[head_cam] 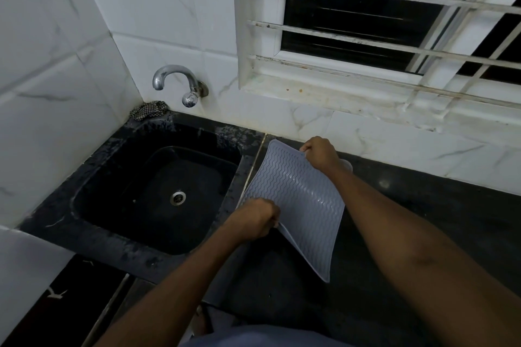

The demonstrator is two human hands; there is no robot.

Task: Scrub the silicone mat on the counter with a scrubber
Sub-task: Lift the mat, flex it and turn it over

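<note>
A grey silicone mat (293,200) with a wavy ribbed pattern hangs lifted above the black counter (423,205), just right of the sink. My left hand (255,221) pinches its near left edge. My right hand (320,153) grips its far top edge. The mat bends between the two hands, and its lower corner points down toward the counter. No scrubber shows in view.
A black sink (158,194) with a metal drain (178,197) lies to the left. A chrome tap (180,84) juts from the tiled wall above it. A checked cloth (149,110) sits in the back corner. A barred window (394,22) stands behind the counter.
</note>
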